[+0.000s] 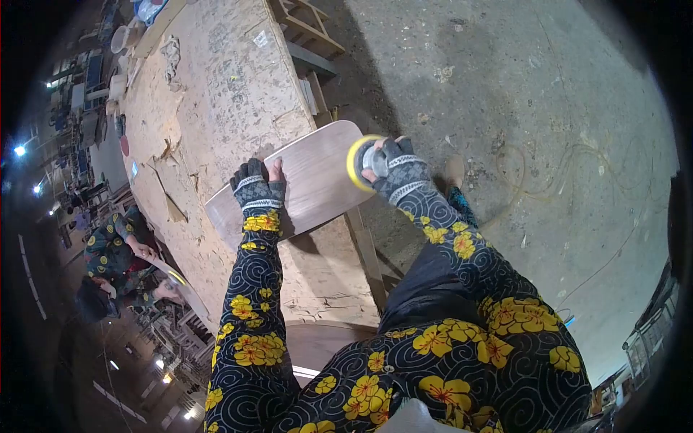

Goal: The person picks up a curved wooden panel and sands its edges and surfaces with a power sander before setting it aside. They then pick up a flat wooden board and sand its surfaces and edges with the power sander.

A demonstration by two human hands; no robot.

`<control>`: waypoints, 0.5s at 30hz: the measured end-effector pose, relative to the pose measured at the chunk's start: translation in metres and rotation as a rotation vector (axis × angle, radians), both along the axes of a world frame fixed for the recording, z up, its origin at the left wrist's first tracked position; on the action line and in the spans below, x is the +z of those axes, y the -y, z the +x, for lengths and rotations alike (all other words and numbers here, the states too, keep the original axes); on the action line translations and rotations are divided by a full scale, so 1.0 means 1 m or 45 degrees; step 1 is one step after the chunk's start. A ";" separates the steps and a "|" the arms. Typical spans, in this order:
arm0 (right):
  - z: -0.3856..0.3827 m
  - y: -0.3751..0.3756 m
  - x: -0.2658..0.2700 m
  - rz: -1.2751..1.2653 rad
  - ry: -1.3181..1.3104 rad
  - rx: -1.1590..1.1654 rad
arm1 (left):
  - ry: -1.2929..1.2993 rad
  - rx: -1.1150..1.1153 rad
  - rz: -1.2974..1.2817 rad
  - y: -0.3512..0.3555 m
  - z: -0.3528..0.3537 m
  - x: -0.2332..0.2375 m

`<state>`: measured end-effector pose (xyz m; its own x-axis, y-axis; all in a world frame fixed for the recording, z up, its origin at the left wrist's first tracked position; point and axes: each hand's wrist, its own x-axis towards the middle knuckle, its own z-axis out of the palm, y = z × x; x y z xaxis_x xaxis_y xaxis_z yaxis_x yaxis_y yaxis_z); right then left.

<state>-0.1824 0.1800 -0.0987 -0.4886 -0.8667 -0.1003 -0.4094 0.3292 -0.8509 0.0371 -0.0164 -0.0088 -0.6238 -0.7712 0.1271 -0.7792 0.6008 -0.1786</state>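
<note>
A smooth, round-cornered wooden board (317, 174) lies across the workbench, one end sticking out past the bench's edge. My left hand (256, 186), in a grey patterned fingerless glove, holds it near its far long edge, with the thumb on its upper face. In my right hand (398, 164), gloved the same way, is a round hand sander with a yellow-rimmed pad (354, 164). The sander is tilted at the board's overhanging end, its pad rim right at the end edge. The fingers wrap around the sander's grey body.
The worn plywood workbench (231, 86) carries scraps and torn veneer (170, 191). Across it, another person (119, 252) handles a curved wooden piece (180, 285). A wooden frame (310, 32) stands beside the bench. A thin hose (520, 191) loops over the concrete floor (505, 86).
</note>
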 end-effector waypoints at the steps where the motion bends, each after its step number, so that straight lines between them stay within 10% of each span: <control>1: -0.005 0.002 -0.007 -0.017 -0.005 -0.013 | -0.031 -0.022 -0.012 -0.001 -0.001 -0.001; 12: -0.026 0.029 -0.147 0.168 1.271 -0.088 | 0.043 -0.017 0.006 0.002 0.005 -0.006; 15: -0.020 0.030 -0.177 0.335 1.025 -0.086 | 0.105 0.018 0.003 0.000 0.003 -0.004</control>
